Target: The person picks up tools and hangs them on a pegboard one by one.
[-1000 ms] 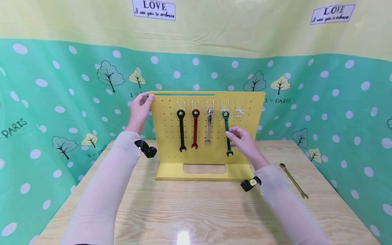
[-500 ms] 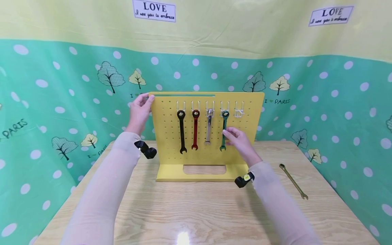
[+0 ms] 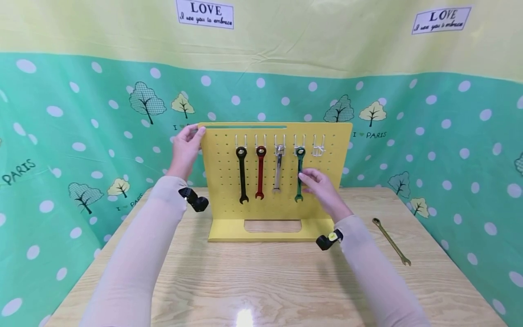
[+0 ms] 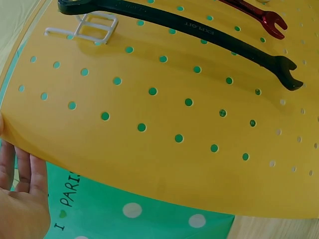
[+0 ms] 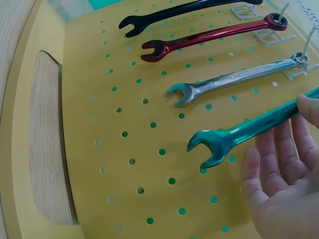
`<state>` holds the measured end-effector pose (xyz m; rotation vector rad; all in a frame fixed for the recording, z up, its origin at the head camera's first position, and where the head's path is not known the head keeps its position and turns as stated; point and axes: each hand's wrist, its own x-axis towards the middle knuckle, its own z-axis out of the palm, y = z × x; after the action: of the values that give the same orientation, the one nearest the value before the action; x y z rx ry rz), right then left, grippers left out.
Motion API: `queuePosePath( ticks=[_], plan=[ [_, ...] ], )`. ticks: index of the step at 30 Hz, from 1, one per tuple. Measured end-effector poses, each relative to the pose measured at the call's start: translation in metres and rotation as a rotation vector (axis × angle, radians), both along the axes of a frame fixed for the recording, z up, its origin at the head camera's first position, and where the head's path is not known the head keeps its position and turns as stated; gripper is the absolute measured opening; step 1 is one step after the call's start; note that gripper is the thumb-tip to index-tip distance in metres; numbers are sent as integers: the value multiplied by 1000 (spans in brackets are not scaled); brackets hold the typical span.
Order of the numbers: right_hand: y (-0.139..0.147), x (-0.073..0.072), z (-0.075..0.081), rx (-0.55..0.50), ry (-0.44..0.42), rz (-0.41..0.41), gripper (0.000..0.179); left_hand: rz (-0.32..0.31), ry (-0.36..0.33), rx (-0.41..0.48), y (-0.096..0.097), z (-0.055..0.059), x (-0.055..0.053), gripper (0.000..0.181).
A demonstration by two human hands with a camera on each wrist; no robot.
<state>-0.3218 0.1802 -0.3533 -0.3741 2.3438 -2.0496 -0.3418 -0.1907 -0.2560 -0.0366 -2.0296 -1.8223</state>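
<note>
A green combination wrench (image 3: 300, 186) hangs by its ring end at a white hook on the yellow pegboard (image 3: 229, 190). My right hand (image 3: 320, 185) pinches its shaft between thumb and fingers; in the right wrist view its open jaw end (image 5: 214, 147) points away from the hand. My left hand (image 3: 186, 150) grips the board's upper left corner, thumb in front and fingers partly hidden behind. To the left of the green one hang a silver wrench (image 3: 278, 170), a red wrench (image 3: 260, 175) and a black wrench (image 3: 242, 177).
The rightmost white hook (image 3: 319, 149) on the board bears no wrench. A brass-coloured wrench (image 3: 392, 242) lies on the wooden table (image 3: 261, 281) at the right. Behind the board hangs a green and yellow printed curtain (image 3: 261, 91).
The green wrench's lower end has swung left, from slanting to nearly upright, with my right hand moving left along with it. My left hand stays at the board's corner.
</note>
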Motion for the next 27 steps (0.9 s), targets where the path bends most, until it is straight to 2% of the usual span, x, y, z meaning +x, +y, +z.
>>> queuePosePath(
  ticks=[13, 20, 27],
  plan=[
    [12, 11, 7, 117, 51, 86, 61, -6, 7, 5, -4, -2, -5, 49],
    [24, 17, 7, 215, 84, 86, 58, -14, 9, -3, -4, -2, -3, 50],
    [41, 21, 3, 245, 86, 104, 57, -17, 15, 5, -4, -2, -3, 50]
  ],
)
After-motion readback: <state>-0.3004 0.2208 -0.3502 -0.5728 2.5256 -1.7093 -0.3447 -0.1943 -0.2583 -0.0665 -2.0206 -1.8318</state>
